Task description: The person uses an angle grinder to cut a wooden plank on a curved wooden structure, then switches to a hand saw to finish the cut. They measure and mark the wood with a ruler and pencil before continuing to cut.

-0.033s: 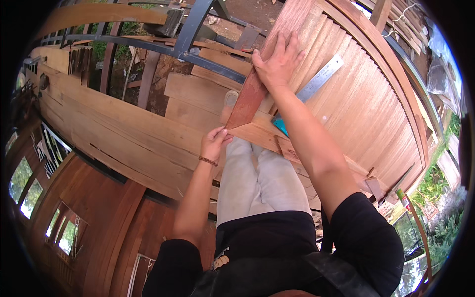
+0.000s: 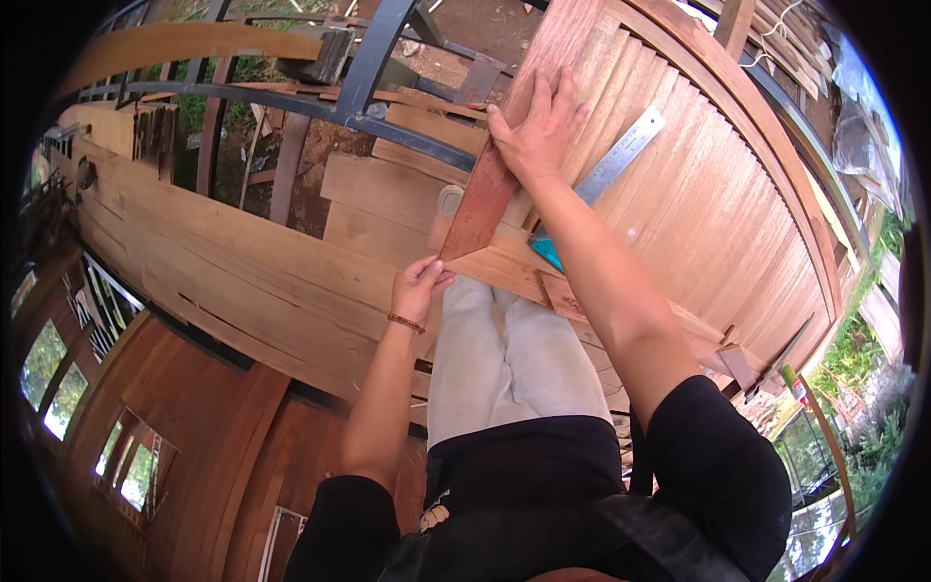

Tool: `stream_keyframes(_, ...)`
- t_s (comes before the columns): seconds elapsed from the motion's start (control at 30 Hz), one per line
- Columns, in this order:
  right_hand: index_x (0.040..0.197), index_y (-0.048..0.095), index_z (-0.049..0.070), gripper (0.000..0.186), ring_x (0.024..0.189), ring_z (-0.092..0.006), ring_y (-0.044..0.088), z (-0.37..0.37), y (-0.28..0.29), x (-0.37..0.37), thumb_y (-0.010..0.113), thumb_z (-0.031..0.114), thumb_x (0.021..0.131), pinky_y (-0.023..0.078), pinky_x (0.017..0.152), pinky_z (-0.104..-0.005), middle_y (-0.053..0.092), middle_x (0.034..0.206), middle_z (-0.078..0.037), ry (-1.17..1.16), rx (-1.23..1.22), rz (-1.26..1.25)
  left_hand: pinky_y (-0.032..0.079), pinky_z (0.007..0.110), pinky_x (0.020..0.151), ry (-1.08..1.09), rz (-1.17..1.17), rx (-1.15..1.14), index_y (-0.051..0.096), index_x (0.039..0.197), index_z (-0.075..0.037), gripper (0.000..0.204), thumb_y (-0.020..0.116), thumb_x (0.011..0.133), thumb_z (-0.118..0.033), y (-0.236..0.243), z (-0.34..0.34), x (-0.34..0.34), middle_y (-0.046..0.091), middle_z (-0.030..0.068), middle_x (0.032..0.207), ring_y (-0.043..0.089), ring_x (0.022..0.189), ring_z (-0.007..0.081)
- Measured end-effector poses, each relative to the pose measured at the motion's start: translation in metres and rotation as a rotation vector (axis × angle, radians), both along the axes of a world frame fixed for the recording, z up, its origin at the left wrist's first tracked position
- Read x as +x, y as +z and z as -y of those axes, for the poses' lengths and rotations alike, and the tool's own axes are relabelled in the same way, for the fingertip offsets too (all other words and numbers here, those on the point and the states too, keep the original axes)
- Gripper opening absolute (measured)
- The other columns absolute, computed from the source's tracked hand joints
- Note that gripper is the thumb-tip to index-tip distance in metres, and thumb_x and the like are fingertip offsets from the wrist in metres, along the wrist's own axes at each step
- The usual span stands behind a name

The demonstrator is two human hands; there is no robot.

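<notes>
My right hand (image 2: pixel 538 134) lies on a reddish-brown board (image 2: pixel 482 206), its fingers spread over the top face and the thumb at the left edge. At the board's near pointed corner, my left hand (image 2: pixel 417 289) pinches the tip between thumb and fingers. The board's slanted near end meets a lighter wooden rail (image 2: pixel 511 269), and a thin line shows where they join. A try square with a steel blade (image 2: pixel 621 155) and a teal handle (image 2: pixel 546 252) rests on the slatted wooden panel (image 2: pixel 708 194), partly behind my right forearm.
A curved wooden frame piece (image 2: pixel 776 145) borders the panel at the right. Near its lower right corner lies a handsaw (image 2: pixel 790 351). Long planks (image 2: pixel 223 233) stretch to the left, beneath a dark metal frame (image 2: pixel 369 68). Stacked timber (image 2: pixel 781 44) stands at the far right.
</notes>
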State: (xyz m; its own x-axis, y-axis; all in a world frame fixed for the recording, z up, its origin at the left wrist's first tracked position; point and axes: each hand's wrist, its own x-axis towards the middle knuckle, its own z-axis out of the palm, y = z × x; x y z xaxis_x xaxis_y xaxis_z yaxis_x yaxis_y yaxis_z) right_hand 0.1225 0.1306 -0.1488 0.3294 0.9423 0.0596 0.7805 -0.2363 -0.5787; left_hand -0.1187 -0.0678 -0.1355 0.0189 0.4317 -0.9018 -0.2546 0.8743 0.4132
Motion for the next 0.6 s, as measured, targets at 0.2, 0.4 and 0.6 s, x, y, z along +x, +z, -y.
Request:
stream_keyframes(0.2,0.140,0.049,-0.002,0.072,0.126,-0.0416,0.050,0.098,0.020,0.047,0.079,0.028,0.083,0.041,0.108,-0.0494,0.053,0.134,-0.023,-0.132,0.047,-0.031,0.055,0.035,0.098,-0.226,-0.217,0.199,0.054,0.138,0.005,0.044,0.067,0.100,-0.012,-0.002,-0.044,-0.020,0.068,0.0139,0.122,0.068,0.109,0.0210)
stream_keyframes(0.4,0.136,0.052,-0.004,0.069,0.105,-0.0366,0.059,0.163,0.040,0.053,0.081,0.027,0.082,0.049,0.093,-0.0462,0.060,0.112,-0.019,-0.166,-0.237,-0.073,0.053,0.035,0.100,-0.455,-0.390,0.541,0.053,0.141,0.004,0.050,0.070,0.096,-0.011,-0.009,-0.136,0.041,0.067,0.0194,0.128,0.065,0.118,0.0236)
stream_keyframes(0.6,0.142,0.049,-0.005,0.077,0.096,-0.0365,0.060,0.174,0.043,0.030,0.082,0.027,0.081,0.048,0.087,-0.0469,0.063,0.101,-0.016,-0.163,-0.311,-0.045,0.048,0.039,0.107,-0.750,-0.612,0.797,0.043,0.149,0.004,0.076,0.080,0.087,-0.020,-0.001,-0.226,0.142,0.061,0.0260,0.139,0.062,0.126,0.0330)
